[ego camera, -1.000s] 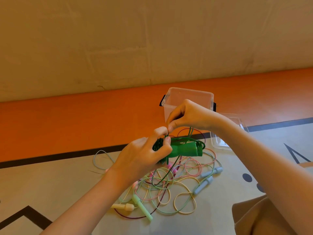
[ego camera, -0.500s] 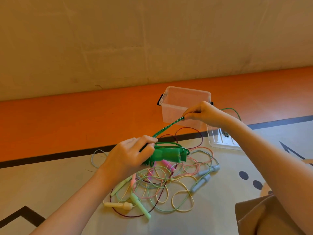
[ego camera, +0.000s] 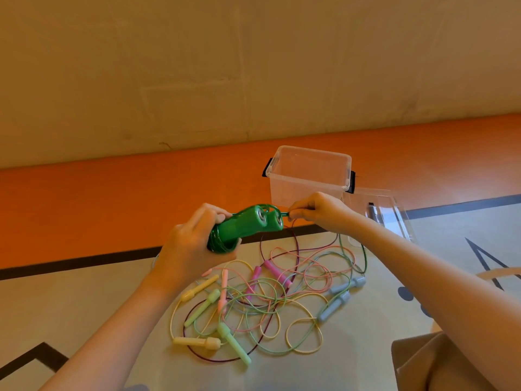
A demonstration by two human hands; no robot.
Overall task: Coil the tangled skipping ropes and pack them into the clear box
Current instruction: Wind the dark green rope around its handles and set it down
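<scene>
With the left hand [ego camera: 194, 244] clenched around the paired green handles [ego camera: 245, 224] and the right hand [ego camera: 315, 211] pinching the green cord [ego camera: 284, 214] at 3 o'clock, winding is underway; next, secure the coil and pack it in the clear box [ego camera: 308, 176] at 1 o'clock.

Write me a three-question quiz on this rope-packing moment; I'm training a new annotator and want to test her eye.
1. True or false: the clear box already holds a coiled rope.
2. Which hand grips the two dark green handles? A) left hand B) right hand
3. Fill in: the right hand pinches the green ____ beside the handle ends.

Key: 1 false, the box looks empty. 2 A. 3 cord; the other ropes lie tangled on the floor.
</scene>
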